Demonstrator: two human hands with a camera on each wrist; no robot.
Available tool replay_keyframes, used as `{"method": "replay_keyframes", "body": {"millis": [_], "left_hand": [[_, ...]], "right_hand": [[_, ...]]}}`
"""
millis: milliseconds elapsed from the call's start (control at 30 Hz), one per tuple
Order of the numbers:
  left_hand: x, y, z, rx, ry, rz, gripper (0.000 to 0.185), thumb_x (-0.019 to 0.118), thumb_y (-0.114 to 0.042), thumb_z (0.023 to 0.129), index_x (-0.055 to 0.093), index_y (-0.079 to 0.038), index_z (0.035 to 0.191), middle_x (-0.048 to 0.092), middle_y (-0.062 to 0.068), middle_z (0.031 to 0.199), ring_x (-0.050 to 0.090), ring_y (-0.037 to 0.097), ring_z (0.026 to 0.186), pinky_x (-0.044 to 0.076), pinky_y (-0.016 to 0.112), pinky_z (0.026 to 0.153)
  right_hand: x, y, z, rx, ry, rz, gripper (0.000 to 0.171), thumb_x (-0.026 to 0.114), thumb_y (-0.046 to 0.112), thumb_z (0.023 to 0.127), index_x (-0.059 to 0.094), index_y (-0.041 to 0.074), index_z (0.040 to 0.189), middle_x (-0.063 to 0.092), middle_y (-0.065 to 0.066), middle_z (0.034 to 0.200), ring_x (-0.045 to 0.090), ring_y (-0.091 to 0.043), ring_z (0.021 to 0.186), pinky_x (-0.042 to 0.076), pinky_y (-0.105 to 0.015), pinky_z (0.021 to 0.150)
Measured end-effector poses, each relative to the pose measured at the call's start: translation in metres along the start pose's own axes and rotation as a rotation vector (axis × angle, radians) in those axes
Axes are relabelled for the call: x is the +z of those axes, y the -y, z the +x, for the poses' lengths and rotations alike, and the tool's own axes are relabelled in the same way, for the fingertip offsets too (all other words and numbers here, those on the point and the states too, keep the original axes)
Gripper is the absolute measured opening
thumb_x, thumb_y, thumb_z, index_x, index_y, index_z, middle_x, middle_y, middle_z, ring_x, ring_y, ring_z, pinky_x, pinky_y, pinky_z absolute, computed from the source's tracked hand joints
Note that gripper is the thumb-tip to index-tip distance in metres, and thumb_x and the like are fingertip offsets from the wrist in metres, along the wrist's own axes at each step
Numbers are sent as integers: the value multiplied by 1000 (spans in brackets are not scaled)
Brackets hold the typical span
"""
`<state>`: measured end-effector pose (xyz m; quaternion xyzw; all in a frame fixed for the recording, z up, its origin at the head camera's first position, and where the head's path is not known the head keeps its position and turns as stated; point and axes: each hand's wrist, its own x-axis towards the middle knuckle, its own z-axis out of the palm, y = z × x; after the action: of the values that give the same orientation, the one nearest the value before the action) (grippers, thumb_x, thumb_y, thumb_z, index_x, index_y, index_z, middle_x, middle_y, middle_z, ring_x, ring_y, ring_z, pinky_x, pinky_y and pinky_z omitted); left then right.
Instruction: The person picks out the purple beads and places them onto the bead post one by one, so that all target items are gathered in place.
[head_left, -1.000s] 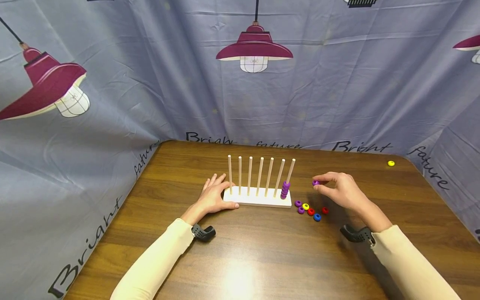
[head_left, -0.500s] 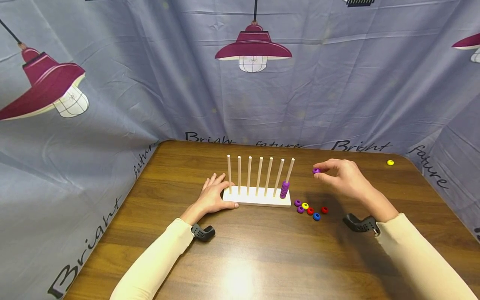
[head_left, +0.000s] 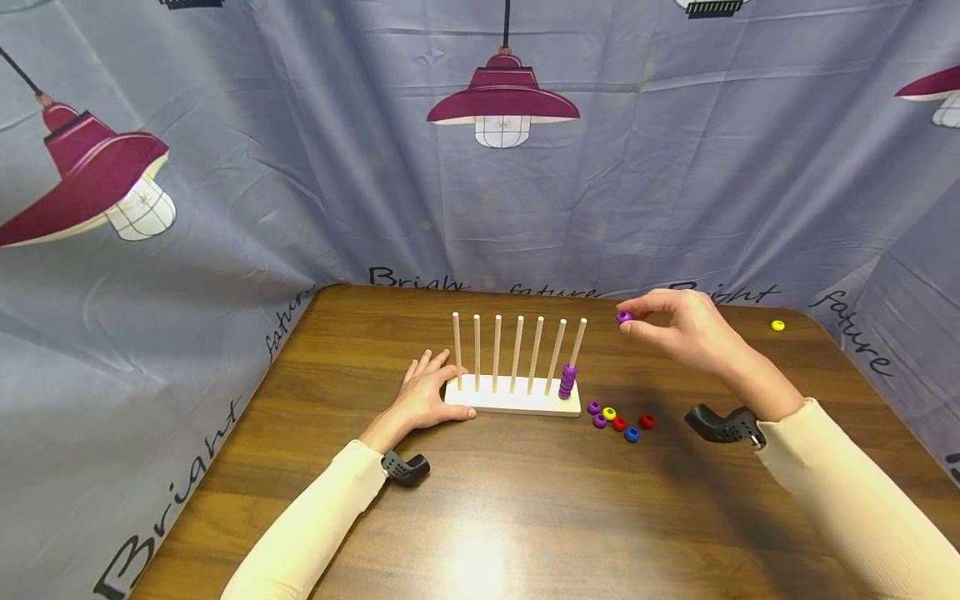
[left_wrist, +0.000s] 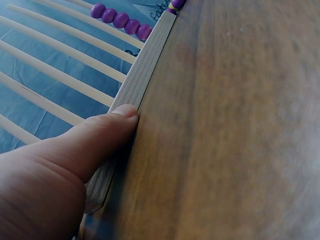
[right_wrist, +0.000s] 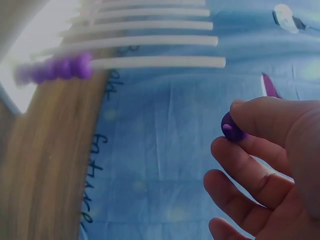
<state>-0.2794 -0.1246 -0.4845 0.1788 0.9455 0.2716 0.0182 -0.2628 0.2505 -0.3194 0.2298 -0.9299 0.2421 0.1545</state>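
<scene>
Bead (head_left: 625, 317) in a fingertip pinch, rack (head_left: 510, 402) held at one end

The purple bead is right of centre in the head view, in the air beside the peg tops and apart from them. The right hand (head_left: 686, 332) pinches it between thumb and forefinger, the gap only as wide as the bead; the right wrist view shows the remaining fingers loosely bent and fanned below. Which way its hole faces is hard to make out.

The left hand (head_left: 427, 396) spans the rack's left end at mid-frame, thumb along the front edge, forefinger at the back, other fingers stretched out over the table (head_left: 360, 533). Five purple beads (head_left: 567, 382) sit on the rightmost of seven pegs.

The bead looks light, hard and glossy, likely to slip or roll if squeezed off-centre. Its sides seem the best hold, fingertips clear of the hole. The rack seems stiff and fairly light, with pegs that could catch a sideways knock; the base is the safer grip.

Right of the rack lie two loose purple beads, a yellow bead (head_left: 609, 413), two red beads (head_left: 619, 423) and a blue bead (head_left: 632, 434). Another yellow one sits far right.
</scene>
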Motion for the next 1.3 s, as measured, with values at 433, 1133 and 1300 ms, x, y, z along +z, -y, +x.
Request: {"method": "replay_keyframes", "body": {"millis": [433,1133,1300], "left_hand": [[2,2,-3,-1,-12,-10,64,80,-52,70,62,-24,125,32,18,157,13,42,149,6,56,122],[3,1,-2,0,-18,-1,65,81,-51,69,63,-23,124,32,17,157,14,42,149,6,56,122],[2,0,0,2,-20,-1,66,81,-52,69,62,-23,125,32,18,157,14,42,149,6,56,122]], "right_hand": [[-2,20,12,-14,49,69,19,72,22,88,76,19,107,76,0,95,64,-2,91,47,-17,71],[6,29,21,-15,112,117,20,68,24,91,75,17,109,76,-3,99,68,-19,100,50,-23,76],[5,31,23,-10,118,110,20,68,24,91,75,16,108,76,-3,99,68,-19,100,51,-27,77]]}}
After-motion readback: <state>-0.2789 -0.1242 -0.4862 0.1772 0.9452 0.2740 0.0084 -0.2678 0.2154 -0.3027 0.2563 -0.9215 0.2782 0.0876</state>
